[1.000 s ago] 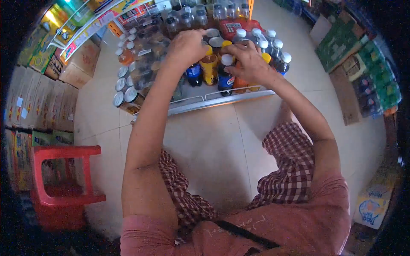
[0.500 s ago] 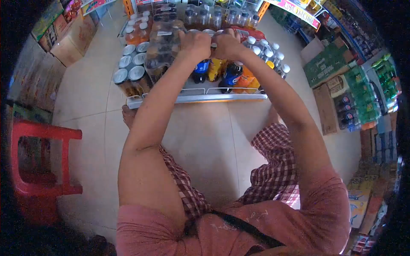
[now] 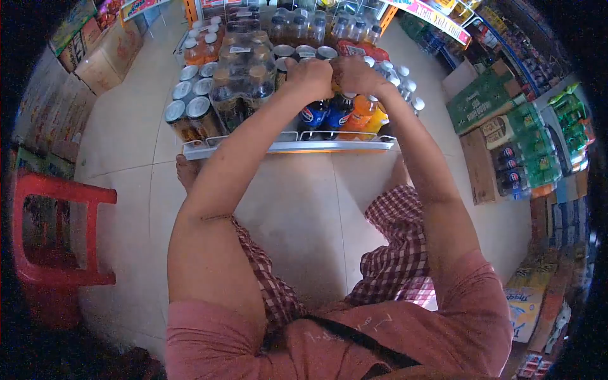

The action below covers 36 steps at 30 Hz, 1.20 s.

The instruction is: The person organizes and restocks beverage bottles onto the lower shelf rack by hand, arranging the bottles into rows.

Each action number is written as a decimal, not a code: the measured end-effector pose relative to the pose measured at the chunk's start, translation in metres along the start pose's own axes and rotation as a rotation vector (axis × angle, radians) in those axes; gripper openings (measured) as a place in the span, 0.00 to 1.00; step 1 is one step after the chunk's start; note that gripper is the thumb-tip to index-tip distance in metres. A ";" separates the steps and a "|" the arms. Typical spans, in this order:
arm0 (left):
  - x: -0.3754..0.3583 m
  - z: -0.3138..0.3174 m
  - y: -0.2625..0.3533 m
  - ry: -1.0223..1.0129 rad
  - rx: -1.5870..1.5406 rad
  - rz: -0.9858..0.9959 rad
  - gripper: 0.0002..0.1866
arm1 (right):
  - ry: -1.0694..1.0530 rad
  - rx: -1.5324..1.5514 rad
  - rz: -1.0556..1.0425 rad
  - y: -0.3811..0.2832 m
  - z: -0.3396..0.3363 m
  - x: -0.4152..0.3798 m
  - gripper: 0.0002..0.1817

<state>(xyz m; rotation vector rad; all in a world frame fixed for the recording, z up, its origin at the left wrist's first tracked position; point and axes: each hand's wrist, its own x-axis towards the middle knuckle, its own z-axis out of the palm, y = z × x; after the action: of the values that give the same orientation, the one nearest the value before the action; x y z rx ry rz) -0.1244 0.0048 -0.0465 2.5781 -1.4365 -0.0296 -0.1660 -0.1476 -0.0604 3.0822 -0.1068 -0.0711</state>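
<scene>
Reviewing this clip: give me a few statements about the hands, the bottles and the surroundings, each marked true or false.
1. Both hands, the left hand and the right hand, are on the tops of bottles at the shelf rack. True.
2. A red plastic stool stands on the person's left. True.
3. The dark cola bottles lie flat on the floor. False: they stand on the rack.
4. The orange soda bottles are left of the cola bottles. False: they are to their right.

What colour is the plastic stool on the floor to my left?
Red. The plastic stool shows clearly at the left edge of the head view.
</scene>
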 end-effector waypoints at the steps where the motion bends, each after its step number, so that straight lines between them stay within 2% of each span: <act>1: 0.002 0.001 -0.003 -0.005 0.001 -0.004 0.24 | -0.002 0.005 -0.003 0.002 0.005 0.002 0.23; 3: 0.008 0.002 -0.012 0.006 -0.061 0.053 0.24 | 0.297 0.118 0.080 0.005 0.017 0.005 0.23; 5: 0.015 0.002 -0.019 -0.028 -0.060 0.072 0.24 | 0.351 0.111 0.081 0.005 0.028 0.017 0.23; 7: 0.020 0.002 -0.027 -0.084 -0.062 0.117 0.22 | 0.036 0.002 0.185 -0.006 0.018 0.021 0.22; 10: 0.021 0.002 -0.038 -0.020 -0.077 0.155 0.20 | 0.040 -0.016 0.066 -0.012 0.004 0.013 0.23; 14: 0.024 -0.003 -0.045 -0.031 -0.016 0.181 0.18 | 0.153 -0.006 0.146 -0.023 0.000 0.010 0.23; 16: 0.020 -0.011 -0.042 -0.008 0.036 0.077 0.23 | 0.251 -0.008 0.117 -0.035 -0.005 0.009 0.17; 17: 0.018 -0.015 -0.041 -0.014 0.033 0.079 0.23 | 0.203 -0.005 0.118 -0.039 -0.012 0.013 0.21; 19: 0.015 -0.022 -0.038 0.017 0.053 -0.136 0.20 | 0.187 0.004 0.105 -0.052 -0.027 0.010 0.21; 23: 0.009 -0.025 -0.050 0.066 0.062 -0.100 0.17 | 0.207 0.008 0.064 -0.069 -0.020 0.013 0.22; 24: 0.009 -0.027 -0.052 0.010 0.074 -0.097 0.17 | 0.223 0.019 0.024 -0.074 -0.019 0.014 0.24; 25: 0.009 -0.029 -0.053 -0.045 0.085 -0.093 0.17 | 0.106 0.025 -0.017 -0.079 -0.021 0.016 0.25; 26: 0.008 -0.030 -0.054 -0.044 0.088 -0.093 0.17 | 0.109 0.027 -0.017 -0.082 -0.020 0.016 0.25; 28: 0.004 -0.036 -0.053 -0.211 0.088 -0.035 0.18 | 0.106 0.018 -0.051 -0.093 -0.019 0.008 0.25; 33: 0.000 -0.032 -0.052 -0.213 0.143 -0.019 0.18 | 0.126 0.065 -0.025 -0.093 -0.012 0.006 0.29; 35: -0.008 -0.041 -0.044 -0.220 0.134 -0.045 0.18 | -0.045 0.083 -0.027 -0.090 -0.032 -0.005 0.23; 36: -0.010 -0.044 -0.041 -0.236 0.110 -0.021 0.18 | -0.007 0.141 -0.046 -0.080 -0.032 -0.004 0.23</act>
<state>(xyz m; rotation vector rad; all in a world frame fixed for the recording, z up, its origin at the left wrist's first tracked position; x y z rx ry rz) -0.0902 0.0416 -0.0109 2.7561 -1.5273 -0.2745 -0.1634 -0.0661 -0.0331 3.2254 -0.0421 -0.0800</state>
